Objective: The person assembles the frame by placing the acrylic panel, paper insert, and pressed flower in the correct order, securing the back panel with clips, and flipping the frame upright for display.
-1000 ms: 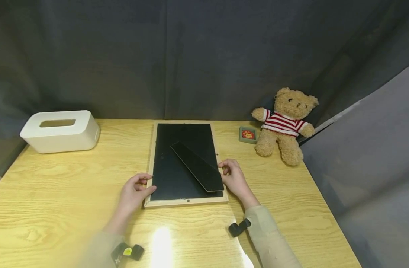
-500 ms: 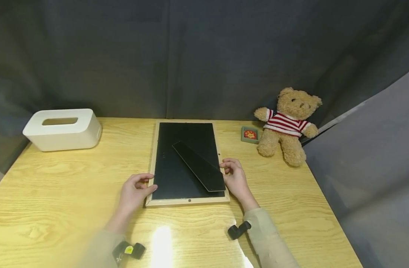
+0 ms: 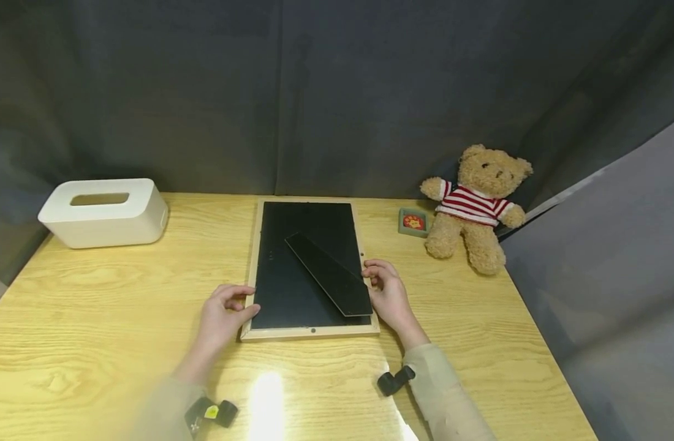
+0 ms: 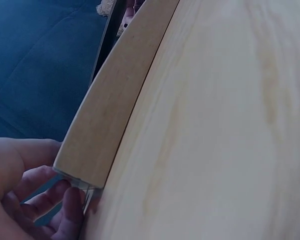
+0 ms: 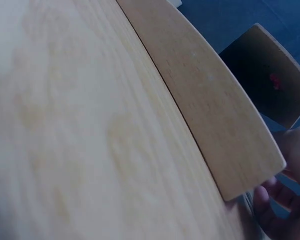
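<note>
A picture frame (image 3: 273,275) with a light wooden border lies back side up on the table, its black backing showing. Across that backing a black stand leg (image 3: 333,278) slants, its wide end raised near the right side. My left hand (image 3: 218,318) grips the left edge, thumb and fingers at the border. At the right edge my right hand (image 3: 391,297) holds the border beside the stand leg. Both wrist views show the wooden border (image 4: 107,110) close up, with fingers curled at its end; the right wrist view also catches the raised stand leg (image 5: 267,70). The frame's front is hidden.
At the back left of the wooden table (image 3: 122,306) stands a white tissue box (image 3: 105,223). A small green square item (image 3: 413,222) with a red centre lies right of the frame, next to a teddy bear (image 3: 475,208) in a striped shirt. Dark curtain closes the back.
The head view has shifted slightly, so everything sits a little further right. Both hands keep their places on the picture frame, which stays where it lies.
</note>
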`<move>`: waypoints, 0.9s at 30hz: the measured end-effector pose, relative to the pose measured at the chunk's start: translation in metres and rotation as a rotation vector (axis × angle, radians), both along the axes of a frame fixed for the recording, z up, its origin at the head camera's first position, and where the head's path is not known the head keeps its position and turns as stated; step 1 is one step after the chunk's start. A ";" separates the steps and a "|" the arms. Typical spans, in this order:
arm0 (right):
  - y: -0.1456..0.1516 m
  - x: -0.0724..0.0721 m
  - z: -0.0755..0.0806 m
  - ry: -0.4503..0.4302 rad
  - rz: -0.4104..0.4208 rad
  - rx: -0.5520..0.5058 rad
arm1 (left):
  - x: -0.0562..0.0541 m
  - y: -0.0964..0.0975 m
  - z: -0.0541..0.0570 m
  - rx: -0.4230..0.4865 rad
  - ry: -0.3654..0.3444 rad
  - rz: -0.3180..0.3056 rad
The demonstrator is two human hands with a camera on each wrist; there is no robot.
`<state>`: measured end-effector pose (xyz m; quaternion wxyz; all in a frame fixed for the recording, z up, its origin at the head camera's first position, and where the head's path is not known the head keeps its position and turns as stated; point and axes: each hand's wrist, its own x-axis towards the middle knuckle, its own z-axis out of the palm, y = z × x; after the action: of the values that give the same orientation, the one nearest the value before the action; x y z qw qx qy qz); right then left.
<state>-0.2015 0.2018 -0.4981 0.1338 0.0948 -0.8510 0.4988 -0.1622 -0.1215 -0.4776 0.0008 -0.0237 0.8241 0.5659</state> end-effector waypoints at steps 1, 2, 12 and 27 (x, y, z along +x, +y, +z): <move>0.000 0.000 0.001 0.014 0.007 0.030 | 0.000 0.000 0.000 -0.002 -0.001 -0.005; 0.001 0.000 0.001 0.029 0.013 0.063 | 0.000 0.000 0.000 -0.004 -0.002 -0.008; 0.003 -0.002 0.007 0.137 0.071 0.304 | -0.001 -0.001 -0.001 -0.039 0.021 -0.029; 0.021 -0.019 0.018 -0.333 0.081 -0.058 | -0.025 -0.014 0.004 0.119 -0.191 0.001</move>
<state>-0.2209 0.2228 -0.4798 -0.0267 0.0410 -0.8422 0.5370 -0.1875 -0.1354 -0.4736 0.0804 -0.0779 0.7853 0.6089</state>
